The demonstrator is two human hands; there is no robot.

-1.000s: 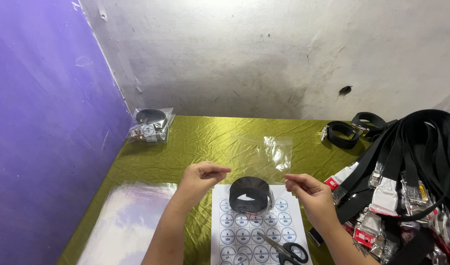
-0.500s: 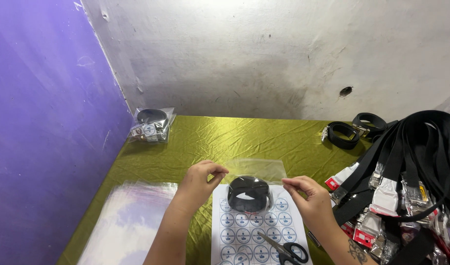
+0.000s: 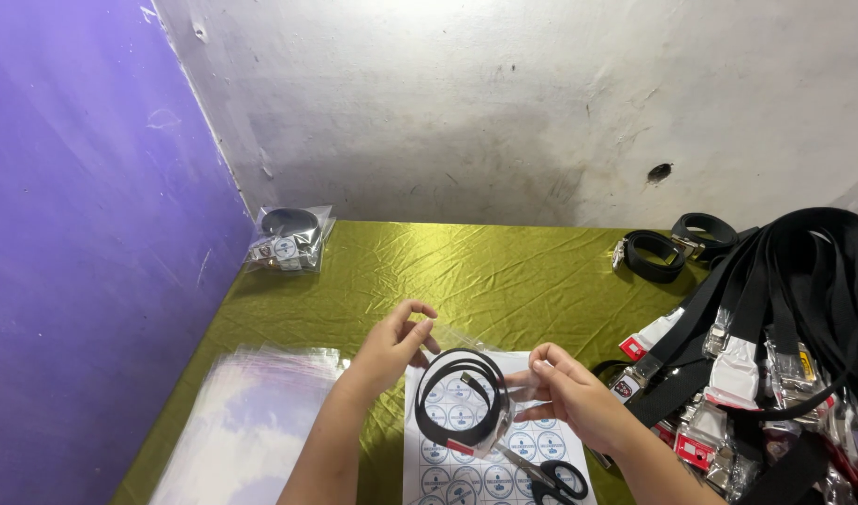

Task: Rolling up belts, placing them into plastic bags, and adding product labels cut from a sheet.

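Two bare hands hold a coiled black belt (image 3: 459, 400) inside a clear plastic bag (image 3: 466, 374), just above a white sticker sheet (image 3: 466, 458) on the green-draped surface (image 3: 504, 271). The left hand (image 3: 392, 346) pinches the bag's upper edge with closed fingers; the right hand (image 3: 565, 397) pinches its right side. Scissors (image 3: 546, 472) lie on the sheet. To seat the belt well, keep the bag mouth taut and level.
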